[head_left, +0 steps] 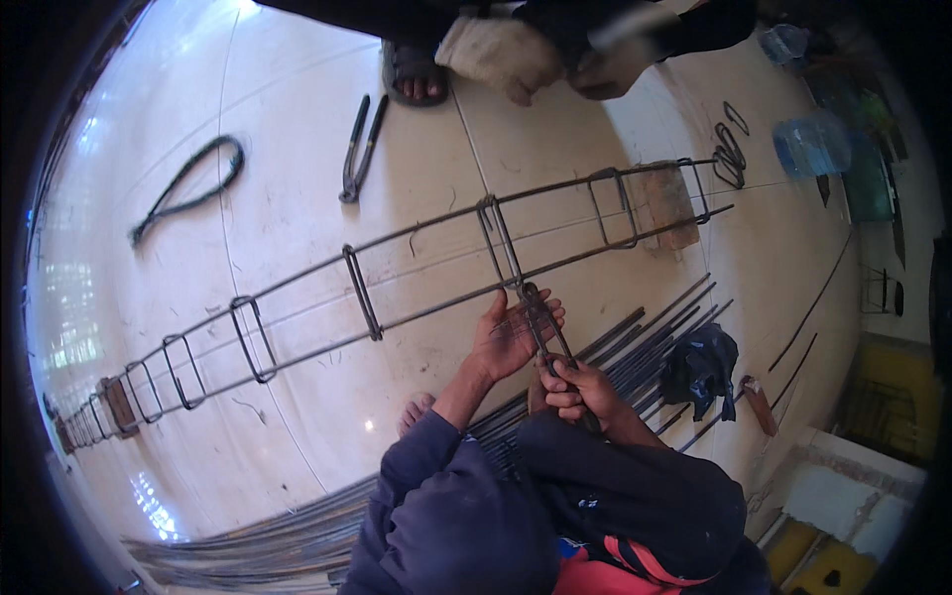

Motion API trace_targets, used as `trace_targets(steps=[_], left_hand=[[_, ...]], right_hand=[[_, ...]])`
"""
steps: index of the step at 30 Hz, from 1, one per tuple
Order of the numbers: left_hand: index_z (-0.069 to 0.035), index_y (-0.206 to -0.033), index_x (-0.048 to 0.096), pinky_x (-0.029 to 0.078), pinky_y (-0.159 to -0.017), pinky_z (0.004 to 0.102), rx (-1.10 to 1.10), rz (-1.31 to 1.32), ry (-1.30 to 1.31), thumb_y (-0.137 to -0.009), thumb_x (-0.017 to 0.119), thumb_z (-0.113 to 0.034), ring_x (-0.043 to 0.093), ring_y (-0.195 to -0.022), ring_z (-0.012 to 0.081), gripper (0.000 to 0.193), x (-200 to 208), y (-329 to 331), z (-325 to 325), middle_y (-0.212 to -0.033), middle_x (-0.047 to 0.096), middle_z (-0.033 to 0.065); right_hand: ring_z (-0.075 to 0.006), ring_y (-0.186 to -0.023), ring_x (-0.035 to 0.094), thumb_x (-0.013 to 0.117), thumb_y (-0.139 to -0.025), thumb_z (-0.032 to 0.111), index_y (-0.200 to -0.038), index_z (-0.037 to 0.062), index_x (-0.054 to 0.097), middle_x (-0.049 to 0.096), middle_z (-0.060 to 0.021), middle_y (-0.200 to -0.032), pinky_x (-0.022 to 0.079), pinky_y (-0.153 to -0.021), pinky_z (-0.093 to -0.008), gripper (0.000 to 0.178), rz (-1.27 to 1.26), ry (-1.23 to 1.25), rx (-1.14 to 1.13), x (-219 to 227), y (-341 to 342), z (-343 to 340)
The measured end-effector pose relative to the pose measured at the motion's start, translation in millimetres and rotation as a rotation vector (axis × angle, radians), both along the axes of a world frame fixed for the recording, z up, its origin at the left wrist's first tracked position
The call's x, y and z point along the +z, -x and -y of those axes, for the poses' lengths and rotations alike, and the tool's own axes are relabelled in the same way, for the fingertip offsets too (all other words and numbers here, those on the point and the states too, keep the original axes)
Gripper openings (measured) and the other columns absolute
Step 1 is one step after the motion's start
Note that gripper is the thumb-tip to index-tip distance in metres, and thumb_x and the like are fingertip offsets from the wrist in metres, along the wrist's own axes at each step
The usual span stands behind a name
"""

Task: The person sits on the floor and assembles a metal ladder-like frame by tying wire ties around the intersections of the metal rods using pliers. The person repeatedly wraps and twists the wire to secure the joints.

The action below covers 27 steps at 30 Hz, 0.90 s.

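Note:
My right hand [583,392] is closed around the handles of dark steel pincers [541,322]. Their jaws meet the near long bar of a rebar frame [428,314], close to a rectangular stirrup [504,243]. Palm up, my left hand [501,342] lies just under the pincers with its fingers stretched out. Thin dark wires cross its palm; whether they are gripped is hard to see. Several stirrups stand along the frame's two long bars, which run from far right to left. A brick [666,206] props the right end, another brick [118,407] the left.
Across the frame, another person's gloved hand [496,55] and sandalled foot [415,77] show. On the tiles lie second pincers [363,149], a wire bundle [188,186] and loose stirrups [729,159]. Steel rods [258,550], a black plastic bag [700,362] and a water jug [811,147] are around.

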<state>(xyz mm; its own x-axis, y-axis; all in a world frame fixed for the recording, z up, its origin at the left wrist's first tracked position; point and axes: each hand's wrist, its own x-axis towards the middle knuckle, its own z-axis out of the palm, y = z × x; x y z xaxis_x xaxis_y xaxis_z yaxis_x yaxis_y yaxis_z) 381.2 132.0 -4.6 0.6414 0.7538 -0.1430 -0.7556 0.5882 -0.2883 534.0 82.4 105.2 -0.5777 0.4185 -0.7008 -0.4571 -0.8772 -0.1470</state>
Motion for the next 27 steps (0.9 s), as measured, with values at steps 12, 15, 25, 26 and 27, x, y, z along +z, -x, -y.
trace_targets(steps=[12,15,25,26,27], left_hand=[[-0.018,-0.074,0.044,0.035,-0.051,0.0261,-0.095,-0.362,0.204,-0.087,0.066,-0.031,0.037,-0.052,0.0096,0.029,26,-33,-26,-0.058,0.032,-0.0067],[-0.018,-0.07,0.041,0.027,-0.042,0.0259,-0.014,-0.342,0.239,-0.09,0.058,-0.025,0.027,-0.042,0.0087,0.028,30,-43,-28,-0.052,0.028,-0.0062],[-0.014,-0.061,0.041,0.025,-0.036,0.0311,0.163,-0.708,0.323,-0.086,0.055,-0.022,0.031,-0.036,0.0125,0.03,7,-64,-29,-0.047,0.034,-0.0029],[-0.01,-0.064,0.046,0.029,-0.037,0.0337,0.167,-0.832,0.397,-0.086,0.056,-0.024,0.038,-0.039,0.0133,0.028,-8,-79,-32,-0.049,0.04,-0.0003],[-0.007,-0.067,0.05,0.031,-0.039,0.0356,0.182,-0.87,0.41,-0.085,0.056,-0.026,0.042,-0.043,0.0128,0.027,-4,-101,-32,-0.052,0.043,0.001]], right_hand=[[-0.0035,-0.05,0.031,0.051,-0.097,0.026,-0.093,0.0103,0.046,0.039,0.0033,-0.071,0.026,-0.04,-0.0167,0.017,0.129,-0.112,0.089,-1,2,1],[-0.0035,-0.05,0.036,0.05,-0.097,0.019,-0.093,0.0083,0.045,0.04,0.0023,-0.067,0.029,-0.039,-0.0183,0.013,0.26,-0.193,0.181,7,-1,-4],[-0.0452,-0.088,0.06,0.055,-0.09,0.031,-0.125,-0.0023,0.046,0.06,-0.0282,-0.094,0.048,-0.075,-0.0474,0.049,1.611,-1.177,0.871,5,3,8],[-0.0458,-0.09,0.059,0.053,-0.092,0.03,-0.128,-0.0016,0.044,0.06,-0.0285,-0.098,0.048,-0.075,-0.0481,0.049,1.707,-1.149,0.925,7,5,9],[-0.0464,-0.092,0.059,0.051,-0.093,0.028,-0.131,-0.001,0.043,0.06,-0.0289,-0.102,0.048,-0.075,-0.0489,0.049,1.832,-1.085,0.99,15,2,13]])
